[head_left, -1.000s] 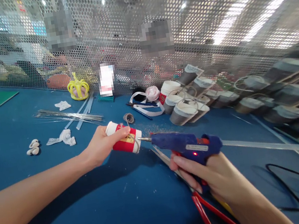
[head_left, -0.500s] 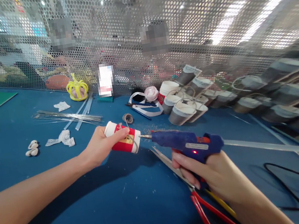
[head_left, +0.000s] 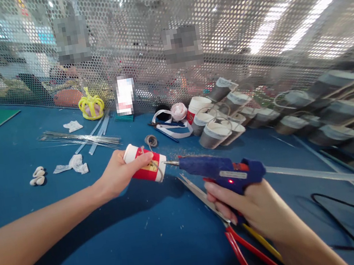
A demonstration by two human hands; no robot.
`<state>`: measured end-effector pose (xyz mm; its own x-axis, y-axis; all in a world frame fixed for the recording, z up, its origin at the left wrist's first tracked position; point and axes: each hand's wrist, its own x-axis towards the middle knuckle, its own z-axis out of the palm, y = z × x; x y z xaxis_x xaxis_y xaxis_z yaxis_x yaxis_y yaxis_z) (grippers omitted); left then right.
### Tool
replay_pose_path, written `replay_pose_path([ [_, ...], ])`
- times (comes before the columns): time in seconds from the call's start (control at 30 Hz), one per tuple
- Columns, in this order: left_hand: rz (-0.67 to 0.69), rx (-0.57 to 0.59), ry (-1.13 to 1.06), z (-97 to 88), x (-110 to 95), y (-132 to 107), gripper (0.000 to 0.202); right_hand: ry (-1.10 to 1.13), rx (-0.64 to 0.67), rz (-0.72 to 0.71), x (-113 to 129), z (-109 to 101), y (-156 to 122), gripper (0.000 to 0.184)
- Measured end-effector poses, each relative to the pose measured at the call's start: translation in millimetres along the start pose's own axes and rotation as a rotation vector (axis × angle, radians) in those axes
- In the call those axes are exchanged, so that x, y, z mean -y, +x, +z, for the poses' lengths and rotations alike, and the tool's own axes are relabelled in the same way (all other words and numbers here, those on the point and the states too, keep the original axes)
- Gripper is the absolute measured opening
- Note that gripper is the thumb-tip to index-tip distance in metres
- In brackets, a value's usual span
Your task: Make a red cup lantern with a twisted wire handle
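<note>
My left hand (head_left: 119, 172) is closed round a red and white paper cup (head_left: 148, 175), tipped on its side, with the thumb pressing a grey cord (head_left: 158, 171) against its wall. The cord runs from the cup to a small coil (head_left: 150, 141) on the table behind. In my right hand (head_left: 242, 203) is a blue glue gun (head_left: 216, 166), its red light lit and a clear glue stick (head_left: 318, 173) sticking out of its back. The metal nozzle points left and is at the cup's end; whether it touches I cannot tell. Scissors with red handles (head_left: 239, 248) lie beneath my right hand.
Several grey cups with cord handles (head_left: 214, 133) are grouped at the right. Thin wires (head_left: 80, 138), white lace pieces (head_left: 74, 164), a yellow crown-like piece (head_left: 91, 105) and a phone (head_left: 125, 95) lie farther back. A perforated metal screen (head_left: 134, 31) borders the blue table (head_left: 121, 248).
Almost nothing differs. The glue gun's nozzle has shifted very slightly left toward the cup, while my left hand keeps its hold on the cup.
</note>
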<state>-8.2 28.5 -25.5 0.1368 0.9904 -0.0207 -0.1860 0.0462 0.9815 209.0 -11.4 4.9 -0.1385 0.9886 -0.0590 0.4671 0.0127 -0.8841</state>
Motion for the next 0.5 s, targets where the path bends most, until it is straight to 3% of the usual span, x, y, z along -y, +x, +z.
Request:
replay_pose_path([
  [0.23,-0.006,-0.001,0.008,0.5,0.7,-0.6,0.026,0.123,0.065,-0.092,-3.2,1.5,3.2,0.026],
  [0.5,-0.047,0.002,-0.058,2.8,-2.0,-1.8,0.025,0.158,0.145,-0.067,-3.2,3.7,3.2,0.024],
])
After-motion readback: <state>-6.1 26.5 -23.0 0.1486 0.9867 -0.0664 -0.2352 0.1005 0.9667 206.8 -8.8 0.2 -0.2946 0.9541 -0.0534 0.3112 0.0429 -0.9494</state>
